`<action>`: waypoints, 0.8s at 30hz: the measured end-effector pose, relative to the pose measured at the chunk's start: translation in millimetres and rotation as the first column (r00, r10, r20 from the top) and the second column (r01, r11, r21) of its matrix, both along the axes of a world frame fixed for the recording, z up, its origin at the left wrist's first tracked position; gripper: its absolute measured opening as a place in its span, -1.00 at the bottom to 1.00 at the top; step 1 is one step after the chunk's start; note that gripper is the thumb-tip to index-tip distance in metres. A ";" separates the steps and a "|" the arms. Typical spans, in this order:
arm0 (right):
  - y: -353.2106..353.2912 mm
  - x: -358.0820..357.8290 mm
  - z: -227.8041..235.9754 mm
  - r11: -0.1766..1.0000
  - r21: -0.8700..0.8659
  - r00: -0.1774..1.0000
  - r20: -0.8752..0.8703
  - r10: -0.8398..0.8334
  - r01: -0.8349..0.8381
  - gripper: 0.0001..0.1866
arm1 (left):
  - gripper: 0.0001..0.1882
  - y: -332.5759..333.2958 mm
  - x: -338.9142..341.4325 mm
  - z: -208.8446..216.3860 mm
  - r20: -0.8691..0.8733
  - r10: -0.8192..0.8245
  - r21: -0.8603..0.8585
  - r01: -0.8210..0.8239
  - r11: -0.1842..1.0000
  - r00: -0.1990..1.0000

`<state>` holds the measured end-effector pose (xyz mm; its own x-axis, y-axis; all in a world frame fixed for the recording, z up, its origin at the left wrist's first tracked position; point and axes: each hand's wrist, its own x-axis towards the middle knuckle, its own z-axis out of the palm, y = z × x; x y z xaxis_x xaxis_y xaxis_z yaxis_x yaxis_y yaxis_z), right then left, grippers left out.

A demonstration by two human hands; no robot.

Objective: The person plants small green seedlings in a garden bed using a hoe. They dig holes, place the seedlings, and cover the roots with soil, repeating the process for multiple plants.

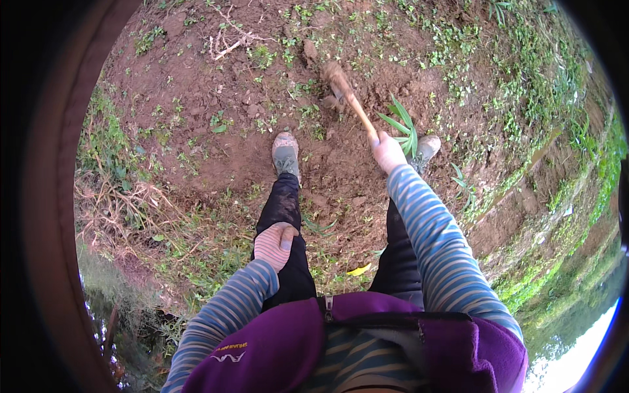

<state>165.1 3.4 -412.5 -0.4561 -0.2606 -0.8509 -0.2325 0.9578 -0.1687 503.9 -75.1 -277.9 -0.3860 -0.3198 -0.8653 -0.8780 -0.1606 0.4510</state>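
My right hand is closed around the wooden handle of a short hoe, reaching forward past my right shoe. Brown soil cakes the hoe's head, which is blurred and down at the ground among loose clods. Just beside that hand, a plant with long green leaves partly covers the right shoe; where its stem starts is hidden. My left hand, with pinkish stripes across its back, lies on my left leg near the knee. It holds nothing that I can see, and its fingers are partly hidden.
Reddish-brown soil with small weeds spreads around my feet. Dry twigs lie at the far left, and dry stalks at the left edge. A smaller leafy plant stands right of my right shoe. One yellow leaf lies between my legs.
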 end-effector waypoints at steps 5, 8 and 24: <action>96.6 -12.0 49.5 0.928 -0.031 0.927 -0.072 0.367 -0.370 -0.58 | -0.62 21.5 -13.4 1.3 -0.004 -0.116 -0.031 0.116 0.993 0.993; 80.3 -14.9 55.0 0.893 -0.202 0.915 -0.133 0.382 -0.402 -0.63 | -0.62 33.9 -17.6 -2.8 0.021 -0.138 -0.040 0.138 0.990 0.990; 177.8 -70.4 58.7 0.860 0.143 0.870 0.015 0.492 -0.489 -0.55 | -0.63 45.3 -24.7 -3.1 0.045 -0.174 -0.049 0.176 0.983 0.984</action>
<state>94.7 181.1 -353.7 -0.3184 -0.3362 -0.8863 -0.6807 0.7318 -0.0330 479.2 -29.8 -281.0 -0.4055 -0.2961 -0.8648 -0.9079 0.0199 0.4188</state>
